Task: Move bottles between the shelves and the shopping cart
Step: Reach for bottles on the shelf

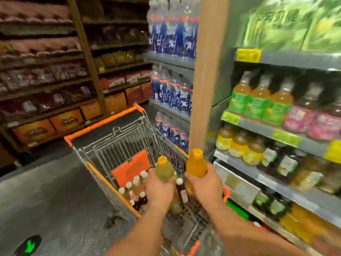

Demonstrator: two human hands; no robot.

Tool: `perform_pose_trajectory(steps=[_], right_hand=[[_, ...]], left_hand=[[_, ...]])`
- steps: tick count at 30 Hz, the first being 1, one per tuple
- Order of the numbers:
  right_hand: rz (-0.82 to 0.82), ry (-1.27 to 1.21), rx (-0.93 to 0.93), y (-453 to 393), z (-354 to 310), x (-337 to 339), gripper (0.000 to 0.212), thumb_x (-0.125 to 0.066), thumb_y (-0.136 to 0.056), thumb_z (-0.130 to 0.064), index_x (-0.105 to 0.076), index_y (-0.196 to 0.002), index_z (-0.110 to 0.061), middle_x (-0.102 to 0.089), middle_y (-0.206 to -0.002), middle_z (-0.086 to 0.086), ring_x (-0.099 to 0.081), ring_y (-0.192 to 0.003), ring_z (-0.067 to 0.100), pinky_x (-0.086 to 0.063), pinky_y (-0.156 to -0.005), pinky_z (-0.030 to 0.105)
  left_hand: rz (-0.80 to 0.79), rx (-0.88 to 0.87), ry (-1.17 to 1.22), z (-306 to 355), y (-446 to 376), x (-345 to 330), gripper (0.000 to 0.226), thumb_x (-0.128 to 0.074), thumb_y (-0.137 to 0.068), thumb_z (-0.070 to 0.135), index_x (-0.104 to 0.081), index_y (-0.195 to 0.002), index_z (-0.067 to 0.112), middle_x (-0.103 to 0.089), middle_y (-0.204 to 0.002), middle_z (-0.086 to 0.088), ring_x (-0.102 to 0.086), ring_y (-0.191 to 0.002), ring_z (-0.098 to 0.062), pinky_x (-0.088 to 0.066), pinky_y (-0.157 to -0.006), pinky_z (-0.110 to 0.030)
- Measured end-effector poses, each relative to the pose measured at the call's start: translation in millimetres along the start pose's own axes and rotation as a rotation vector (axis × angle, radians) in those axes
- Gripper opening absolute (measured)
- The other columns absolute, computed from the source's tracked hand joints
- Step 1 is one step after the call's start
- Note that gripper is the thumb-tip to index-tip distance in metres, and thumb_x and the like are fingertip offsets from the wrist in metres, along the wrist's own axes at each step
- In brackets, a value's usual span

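Head view, item list: left hand (158,189) wrapped around a yellow-green bottle (164,170) with orange cap, upright above the shopping cart (110,143). Right hand (204,185) wrapped around an orange bottle (196,165), upright, above the cart's right rim. Basket holds several white-capped bottles (135,187). Shelves (276,130) at right stocked with drink bottles; blue-labelled bottles (173,93) beyond the cart.

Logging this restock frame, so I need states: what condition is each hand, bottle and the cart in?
left hand: grips the greenish bottle, capped, upright
right hand: grips the orange bottle, capped, upright
shopping cart: part-filled with capped bottles
shelves: stocked
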State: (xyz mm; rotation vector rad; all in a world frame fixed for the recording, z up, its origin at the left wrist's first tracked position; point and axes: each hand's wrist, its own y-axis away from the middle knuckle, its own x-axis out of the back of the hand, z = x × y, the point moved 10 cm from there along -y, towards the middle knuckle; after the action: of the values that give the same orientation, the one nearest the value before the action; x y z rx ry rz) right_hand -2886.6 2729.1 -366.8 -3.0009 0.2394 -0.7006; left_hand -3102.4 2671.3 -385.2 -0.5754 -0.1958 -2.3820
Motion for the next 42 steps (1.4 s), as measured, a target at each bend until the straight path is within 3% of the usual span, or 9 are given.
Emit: perform_pose_trajectory(steps=[3,8,12,15,20,26,32,35,42], right_hand=[[0.101,0.015,-0.056,39.4,-12.6,73.3,0.043,-0.079,-0.069,-0.044,-0.056,-0.101,-0.029,-0.07,-0.09,0.001,-0.064,-0.085,0.029,-0.047,-0.068,0.034],[0.238,0.018,-0.114,95.6,-13.1,197.0,0.043,-0.08,-0.069,-0.046,-0.054,-0.103,-0.039,-0.069,-0.092,-0.005,-0.062,-0.079,0.019,-0.047,-0.067,0.031],[0.358,0.047,-0.159,139.4,-4.6,299.2,0.049,-0.078,-0.069,-0.047,-0.056,-0.11,-0.034,-0.067,-0.091,-0.004,-0.061,-0.08,0.021,-0.04,-0.061,0.027],[0.439,0.073,-0.195,177.2,15.0,378.8,0.049,-0.075,-0.07,-0.051,-0.054,-0.111,-0.035,-0.068,-0.092,-0.004,-0.062,-0.082,0.022,-0.039,-0.064,0.028],[0.574,0.089,-0.244,252.3,63.9,502.7,0.041,-0.077,-0.069,-0.049,-0.047,-0.097,-0.04,-0.059,-0.083,-0.012,-0.058,-0.077,0.016,-0.047,-0.069,0.032],[0.722,0.103,-0.278,336.9,119.7,630.8,0.023,-0.074,-0.073,-0.045,-0.052,-0.074,-0.041,-0.055,-0.063,-0.016,-0.05,-0.058,-0.001,-0.036,-0.051,0.026],[0.713,0.167,-0.338,378.3,172.5,707.3,0.042,-0.074,-0.069,-0.054,-0.046,-0.096,-0.037,-0.059,-0.081,-0.011,-0.057,-0.069,0.01,-0.042,-0.054,0.029],[0.691,0.193,-0.365,385.8,197.9,728.7,0.047,-0.076,-0.066,-0.051,-0.049,-0.102,-0.035,-0.063,-0.088,-0.008,-0.062,-0.079,0.017,-0.053,-0.068,0.037],[0.721,0.191,-0.421,380.0,248.7,780.4,0.047,-0.078,-0.069,-0.047,-0.051,-0.103,-0.031,-0.061,-0.082,-0.01,-0.059,-0.072,0.016,-0.053,-0.067,0.036]], left_hand=[[-0.131,-0.117,0.026,54.1,45.8,2.6,0.02,-0.076,-0.077,0.028,-0.065,-0.093,0.024,-0.07,-0.094,0.001,-0.065,-0.092,-0.025,-0.052,-0.082,-0.037],[-0.352,-0.232,0.072,127.8,136.8,-22.8,0.016,-0.077,-0.077,0.022,-0.063,-0.084,0.023,-0.072,-0.089,-0.006,-0.068,-0.087,-0.032,-0.054,-0.081,-0.042],[-0.479,-0.303,0.008,173.0,212.7,-58.6,0.04,-0.082,-0.073,0.031,-0.064,-0.105,0.014,-0.071,-0.105,-0.012,-0.065,-0.102,-0.033,-0.051,-0.089,-0.04],[-0.568,-0.371,-0.029,208.1,280.7,-91.6,0.04,-0.081,-0.073,0.036,-0.066,-0.105,0.017,-0.071,-0.105,-0.009,-0.065,-0.103,-0.032,-0.051,-0.087,-0.036],[-0.712,-0.423,0.01,247.1,403.4,-146.2,0.032,-0.081,-0.075,0.031,-0.056,-0.094,0.027,-0.07,-0.099,-0.002,-0.064,-0.092,-0.027,-0.048,-0.079,-0.031],[-0.856,-0.413,0.037,263.9,546.1,-205.0,0.036,-0.08,-0.076,0.029,-0.054,-0.101,0.031,-0.064,-0.094,0.005,-0.056,-0.084,-0.017,-0.043,-0.074,-0.027],[-0.894,-0.402,0.032,265.0,642.4,-245.8,0.031,-0.078,-0.075,0.032,-0.059,-0.1,0.03,-0.067,-0.094,0.005,-0.061,-0.087,-0.02,-0.05,-0.081,-0.031],[-0.875,-0.416,-0.019,266.3,669.9,-261.3,0.028,-0.074,-0.078,0.041,-0.058,-0.098,0.031,-0.066,-0.092,0.007,-0.063,-0.089,-0.021,-0.053,-0.084,-0.033],[-0.956,-0.446,-0.06,280.6,714.7,-325.8,0.031,-0.077,-0.074,0.036,-0.063,-0.1,0.027,-0.07,-0.093,0.004,-0.065,-0.086,-0.019,-0.054,-0.078,-0.031]])
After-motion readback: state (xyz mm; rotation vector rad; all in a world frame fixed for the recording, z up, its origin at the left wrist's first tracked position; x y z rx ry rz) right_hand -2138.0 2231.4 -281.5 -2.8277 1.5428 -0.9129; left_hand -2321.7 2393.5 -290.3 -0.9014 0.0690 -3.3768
